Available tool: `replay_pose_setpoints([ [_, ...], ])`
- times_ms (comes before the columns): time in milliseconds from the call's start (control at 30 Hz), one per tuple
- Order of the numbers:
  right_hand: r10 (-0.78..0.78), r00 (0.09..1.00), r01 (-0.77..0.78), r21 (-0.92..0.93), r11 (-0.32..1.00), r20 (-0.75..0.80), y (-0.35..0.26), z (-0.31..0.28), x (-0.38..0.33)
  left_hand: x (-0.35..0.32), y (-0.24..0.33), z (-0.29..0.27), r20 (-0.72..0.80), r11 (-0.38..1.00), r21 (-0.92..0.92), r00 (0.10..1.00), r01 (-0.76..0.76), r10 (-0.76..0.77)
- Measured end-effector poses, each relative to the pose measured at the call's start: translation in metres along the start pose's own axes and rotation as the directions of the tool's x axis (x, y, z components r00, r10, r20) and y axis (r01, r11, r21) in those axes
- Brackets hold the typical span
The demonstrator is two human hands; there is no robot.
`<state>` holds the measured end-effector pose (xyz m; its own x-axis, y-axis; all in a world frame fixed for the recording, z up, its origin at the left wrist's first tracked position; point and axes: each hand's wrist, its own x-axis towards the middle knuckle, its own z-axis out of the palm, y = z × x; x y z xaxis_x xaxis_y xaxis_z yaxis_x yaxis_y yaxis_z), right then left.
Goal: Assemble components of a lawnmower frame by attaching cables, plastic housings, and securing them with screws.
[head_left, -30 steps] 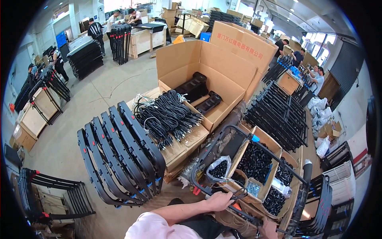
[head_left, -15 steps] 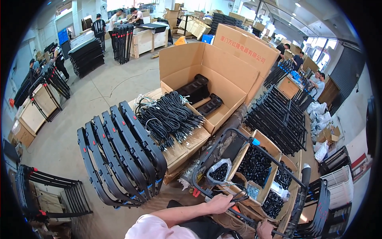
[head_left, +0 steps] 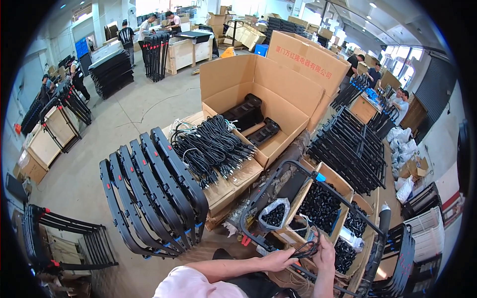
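Note:
My left hand (head_left: 276, 259) and my right hand (head_left: 324, 252) meet low in the picture over the near bar of a black tubular frame (head_left: 272, 183). Between them they pinch a small coiled black cable (head_left: 304, 248). Just beyond the hands sit cardboard boxes of small black parts (head_left: 320, 206) and a clear bag of black pieces (head_left: 273, 214). The frame's bar runs under my fingers and is partly hidden by them.
A row of curved black frames (head_left: 154, 193) stands to my left. A heap of black cables (head_left: 211, 146) lies on a crate, behind it a big open carton (head_left: 278, 97). Stacked black frames (head_left: 350, 149) fill the right. Other people work at the far benches.
My right hand has come up from the lower edge to meet the left hand, and the coiled cable now sits between them. The view has shifted slightly.

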<state>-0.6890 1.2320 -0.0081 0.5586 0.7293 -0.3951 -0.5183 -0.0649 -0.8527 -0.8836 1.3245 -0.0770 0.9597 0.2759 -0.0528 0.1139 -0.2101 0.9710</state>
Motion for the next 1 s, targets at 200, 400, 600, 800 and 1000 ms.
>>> replay_pose_setpoints([
  [200, 0.152, 0.987, -0.158, 0.275, 0.948, 0.042, -0.017, 0.002, 0.025, -0.003, -0.001, -0.006, -0.053, 0.994, -0.109, 0.999, -0.010, 0.004],
  [400, 0.122, 0.949, -0.207, 0.287, 0.935, 0.290, -0.040, 0.013, 0.035, -0.011, 0.006, -0.015, -0.124, 0.994, -0.095, 0.990, 0.058, -0.070],
  [600, 0.002, 1.000, 0.008, 0.463, 0.886, -0.022, -0.033, 0.009, 0.047, 0.004, 0.004, -0.010, 0.022, 0.960, -0.246, 0.991, 0.134, -0.132],
  [800, -0.073, 0.922, 0.241, 0.417, 0.876, -0.380, -0.075, -0.016, 0.065, 0.009, 0.041, -0.016, 0.310, 0.808, -0.496, 0.934, 0.318, -0.178],
  [1000, -0.085, 0.871, 0.330, 0.449, 0.830, -0.484, -0.118, -0.046, 0.073, 0.005, 0.057, -0.028, 0.369, 0.857, -0.374, 0.905, 0.353, -0.212],
])
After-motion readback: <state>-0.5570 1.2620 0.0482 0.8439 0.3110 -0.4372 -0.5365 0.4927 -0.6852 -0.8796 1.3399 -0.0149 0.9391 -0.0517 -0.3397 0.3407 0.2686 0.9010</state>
